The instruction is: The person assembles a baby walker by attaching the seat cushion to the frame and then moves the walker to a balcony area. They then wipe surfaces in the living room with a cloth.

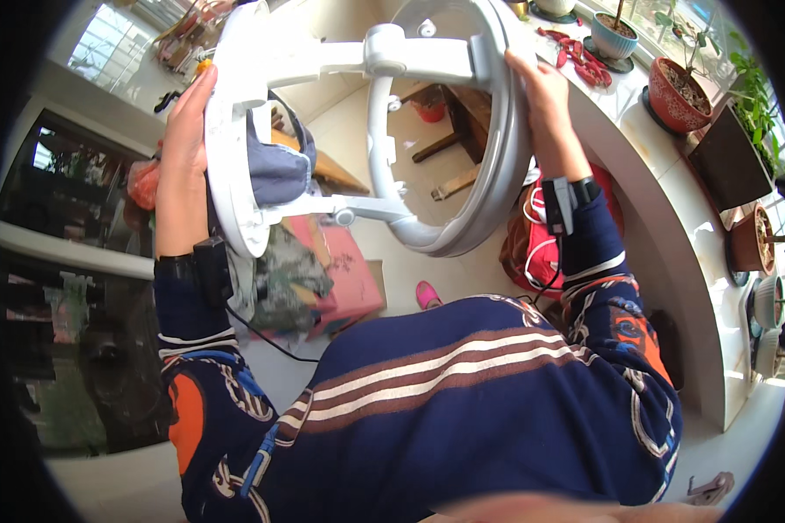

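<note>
Fingers (203,85) of both hands bracing a white frame (227,166) from opposite sides

Left hand (183,131): fingers are curving partway closed, gripping the frame's outer left edge; their far parts are hiding behind the plastic. Right hand (551,105): fingers are bending around the outside of the grey ring (453,237), one tip showing on its rim, the others mostly hidden. Frame: sitting in mid-air before the torso, between the two hands, its top running past the view's upper edge. Ring: its long axis is running roughly away from the body, near end pointing at the torso. Two struts (340,57) are crossing left to right, joining both sides. Beyond: a dark cloth (279,170) is showing through the left gap; a pink box (349,279) is lying below.
</note>
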A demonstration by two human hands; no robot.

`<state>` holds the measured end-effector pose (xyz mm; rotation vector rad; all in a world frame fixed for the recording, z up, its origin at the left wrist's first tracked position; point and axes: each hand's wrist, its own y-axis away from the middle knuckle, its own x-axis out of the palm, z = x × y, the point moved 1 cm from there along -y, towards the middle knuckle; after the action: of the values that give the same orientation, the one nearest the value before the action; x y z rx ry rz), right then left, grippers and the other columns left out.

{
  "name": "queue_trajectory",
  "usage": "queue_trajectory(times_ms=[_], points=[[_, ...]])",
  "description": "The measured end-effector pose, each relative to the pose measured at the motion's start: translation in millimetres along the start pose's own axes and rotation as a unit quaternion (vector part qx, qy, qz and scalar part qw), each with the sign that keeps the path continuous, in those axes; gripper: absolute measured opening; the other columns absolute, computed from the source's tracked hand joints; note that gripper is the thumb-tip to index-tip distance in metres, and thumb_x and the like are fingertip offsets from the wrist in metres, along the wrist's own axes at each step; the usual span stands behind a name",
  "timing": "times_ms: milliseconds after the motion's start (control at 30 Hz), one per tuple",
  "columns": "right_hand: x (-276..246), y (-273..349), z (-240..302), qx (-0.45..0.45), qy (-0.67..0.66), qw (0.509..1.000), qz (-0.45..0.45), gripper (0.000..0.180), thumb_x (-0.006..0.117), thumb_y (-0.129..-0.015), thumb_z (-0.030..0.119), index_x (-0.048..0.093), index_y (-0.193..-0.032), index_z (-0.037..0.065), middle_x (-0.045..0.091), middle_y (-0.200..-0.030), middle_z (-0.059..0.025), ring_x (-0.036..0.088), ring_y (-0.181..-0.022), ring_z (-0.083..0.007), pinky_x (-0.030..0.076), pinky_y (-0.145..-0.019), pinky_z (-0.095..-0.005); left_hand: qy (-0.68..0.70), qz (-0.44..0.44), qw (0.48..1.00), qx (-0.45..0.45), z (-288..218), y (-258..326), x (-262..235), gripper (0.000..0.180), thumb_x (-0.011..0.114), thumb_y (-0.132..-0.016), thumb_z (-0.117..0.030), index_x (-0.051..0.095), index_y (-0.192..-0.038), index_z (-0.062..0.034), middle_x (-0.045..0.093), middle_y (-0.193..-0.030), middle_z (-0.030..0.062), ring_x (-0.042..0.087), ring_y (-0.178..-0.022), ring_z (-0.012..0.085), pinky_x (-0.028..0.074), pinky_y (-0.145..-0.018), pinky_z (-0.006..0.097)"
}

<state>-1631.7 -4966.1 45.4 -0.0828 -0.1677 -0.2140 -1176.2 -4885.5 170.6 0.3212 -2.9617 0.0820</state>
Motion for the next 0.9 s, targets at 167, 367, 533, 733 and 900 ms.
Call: queue_trajectory(times_ms=[167, 367, 533, 733, 900], points=[[30, -25, -83, 0.006, -0.062, 0.996, -0.058, 0.035, 0.083, -0.083, 0.025, 0.073, -0.097, -0.005, 0.069, -0.083, -0.0025, 0.06, -0.068, -0.0086, 0.047, -0.061, -0.0244, -0.059, 0.041, 0.997, 0.041, 31, -98, -11, 0.049, 0.07, -0.096, -0.019, 0.058, -0.136, 0.0063, 0.066, -0.128, 0.0116, 0.063, -0.114, 0.0168, 0.049, -0.097, 0.029], [30, -38, -176, 0.039, -0.112, 0.981, -0.156, 0.031, 0.082, -0.085, 0.025, 0.072, -0.093, -0.004, 0.068, -0.083, -0.0013, 0.058, -0.069, -0.008, 0.046, -0.063, -0.0256, -0.202, 0.094, 0.972, 0.081, 65, -169, 19, 0.055, 0.073, -0.093, -0.026, 0.059, -0.137, 0.0053, 0.065, -0.131, 0.0122, 0.06, -0.119, 0.0158, 0.045, -0.102, 0.027], [12, -59, -233, 0.07, -0.177, 0.958, -0.214, 0.028, 0.083, -0.084, 0.022, 0.07, -0.091, -0.002, 0.067, -0.081, -0.0023, 0.059, -0.068, -0.0108, 0.049, -0.064, -0.0291, -0.243, 0.141, 0.954, 0.103, 97, -228, 65, 0.047, 0.071, -0.092, -0.025, 0.065, -0.129, 0.0035, 0.069, -0.122, 0.0098, 0.063, -0.113, 0.0149, 0.046, -0.099, 0.028], [-3, -80, -288, 0.145, -0.167, 0.944, -0.245, 0.034, 0.08, -0.086, 0.026, 0.07, -0.098, -0.005, 0.069, -0.088, -0.0042, 0.062, -0.076, -0.0133, 0.051, -0.072, -0.0307, -0.268, 0.178, 0.943, 0.083, 120, -272, 127, 0.034, 0.065, -0.095, -0.021, 0.071, -0.12, 0.0008, 0.071, -0.112, 0.0056, 0.064, -0.103, 0.0137, 0.048, -0.093, 0.028], [7, -109, -335, 0.141, -0.21, 0.929, -0.271, 0.041, 0.079, -0.085, 0.03, 0.069, -0.101, -0.006, 0.071, -0.091, -0.0088, 0.066, -0.079, -0.0169, 0.053, -0.075, -0.0325, -0.34, 0.193, 0.915, 0.104, 155, -318, 137, 0.032, 0.065, -0.095, -0.018, 0.07, -0.121, 0.0005, 0.072, -0.11, 0.0057, 0.064, -0.1, 0.0116, 0.05, -0.09, 0.027]])
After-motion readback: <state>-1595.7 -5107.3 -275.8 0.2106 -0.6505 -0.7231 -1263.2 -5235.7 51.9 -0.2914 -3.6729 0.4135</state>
